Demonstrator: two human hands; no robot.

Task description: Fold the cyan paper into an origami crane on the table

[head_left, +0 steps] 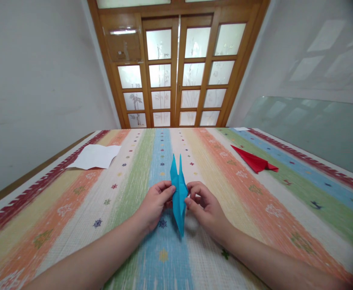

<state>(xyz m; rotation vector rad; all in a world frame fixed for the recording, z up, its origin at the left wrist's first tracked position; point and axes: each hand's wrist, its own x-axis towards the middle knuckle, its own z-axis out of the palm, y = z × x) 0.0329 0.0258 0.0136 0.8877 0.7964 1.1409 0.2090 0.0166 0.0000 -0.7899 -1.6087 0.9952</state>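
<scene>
Both hands are working at table centre on a blue folded paper piece (179,193). The left hand (155,205) is pinching its left edge, thumb and forefinger closed on the paper about midway up. The right hand (203,207) is pinching the right edge at the same height, fingers curled in and closed on the paper. The piece is standing roughly upright between the two hands, two narrow pointed flaps sticking up at the top, one long point hanging down toward the table (285,209). The lower tip is sitting just above or on the cloth; cannot tell which. Both forearms are coming in from the bottom edge, resting low over the table.

The table is wearing a striped cloth (73,217) in orange, green, blue, cream and yellow bands with small star marks and a dark red border. A white paper sheet (96,156) is lying flat near the far left edge, well apart from the hands. A red folded paper shape (253,160) is lying flat on the far right side, also well apart. Behind the table a wooden door (179,68) with frosted glass panes is showing, white walls either side.
</scene>
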